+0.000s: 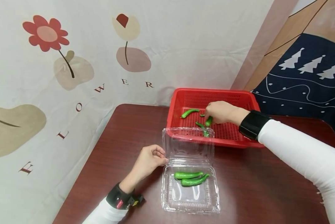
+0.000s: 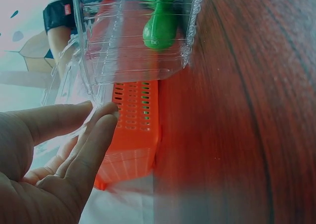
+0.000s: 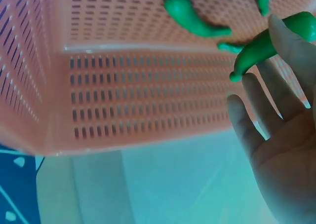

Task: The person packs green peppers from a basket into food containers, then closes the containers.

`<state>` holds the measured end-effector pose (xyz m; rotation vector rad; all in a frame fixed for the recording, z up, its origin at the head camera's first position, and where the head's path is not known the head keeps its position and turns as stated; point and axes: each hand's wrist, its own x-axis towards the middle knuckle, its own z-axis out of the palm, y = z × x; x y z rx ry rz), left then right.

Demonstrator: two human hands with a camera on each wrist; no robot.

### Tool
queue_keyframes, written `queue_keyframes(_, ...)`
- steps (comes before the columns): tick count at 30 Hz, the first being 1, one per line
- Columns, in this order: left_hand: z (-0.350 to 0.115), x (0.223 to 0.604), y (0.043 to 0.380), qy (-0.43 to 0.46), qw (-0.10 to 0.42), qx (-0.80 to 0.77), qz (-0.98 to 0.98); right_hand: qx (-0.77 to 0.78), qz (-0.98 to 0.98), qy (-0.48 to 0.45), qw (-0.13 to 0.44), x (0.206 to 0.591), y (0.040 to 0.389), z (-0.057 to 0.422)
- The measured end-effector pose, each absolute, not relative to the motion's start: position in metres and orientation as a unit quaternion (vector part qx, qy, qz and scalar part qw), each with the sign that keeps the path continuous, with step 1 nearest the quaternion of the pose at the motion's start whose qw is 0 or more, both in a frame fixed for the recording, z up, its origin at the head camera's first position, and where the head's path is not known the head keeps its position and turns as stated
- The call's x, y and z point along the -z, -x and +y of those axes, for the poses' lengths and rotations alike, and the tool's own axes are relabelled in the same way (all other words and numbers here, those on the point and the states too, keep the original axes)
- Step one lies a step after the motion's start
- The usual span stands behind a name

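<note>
A person's left hand [image 1: 149, 160] pinches the hinge edge of an open, clear plastic clamshell box [image 1: 190, 196] on a reddish-brown table [image 1: 125, 130]; two slender green peppers [image 1: 195, 181] lie in its base. Well apart, the right hand [image 1: 219, 112] grips another glossy green pepper [image 1: 208, 121] inside a red perforated plastic basket [image 1: 180, 96], near loose peppers [image 1: 189, 113].

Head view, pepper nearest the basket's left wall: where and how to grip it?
Probably best pinched across the middle of the green pepper, coming from above and closing on its two long sides. It is slim, slightly curved and lies lengthwise on the floor of the red basket, whose raised walls would hinder a low side approach; its top looks uncovered.
</note>
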<state>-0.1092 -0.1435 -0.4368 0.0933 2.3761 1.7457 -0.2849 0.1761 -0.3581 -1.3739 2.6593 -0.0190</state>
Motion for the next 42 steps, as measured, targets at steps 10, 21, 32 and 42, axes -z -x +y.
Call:
queue_keyframes(10, -0.141, 0.434, 0.112, -0.031, 0.083, -0.577, 0.812, 0.075, 0.901, 0.427, 0.016, 0.328, 0.271, 0.195)
queue_keyframes(21, -0.142, 0.434, 0.111, -0.029, 0.086, -0.586, 0.805, 0.12, 0.895, 0.423, -0.068, 0.312, 0.24, 0.203)
queue_keyframes(32, -0.141, 0.434, 0.109, -0.027, 0.088, -0.594, 0.799, 0.147, 0.889, 0.416, -0.121, 0.312, 0.205, 0.196)
queue_keyframes(42, -0.141, 0.437, 0.107, -0.025, 0.087, -0.599, 0.796, 0.193, 0.859, 0.444, -0.165, 0.324, 0.178, 0.19)
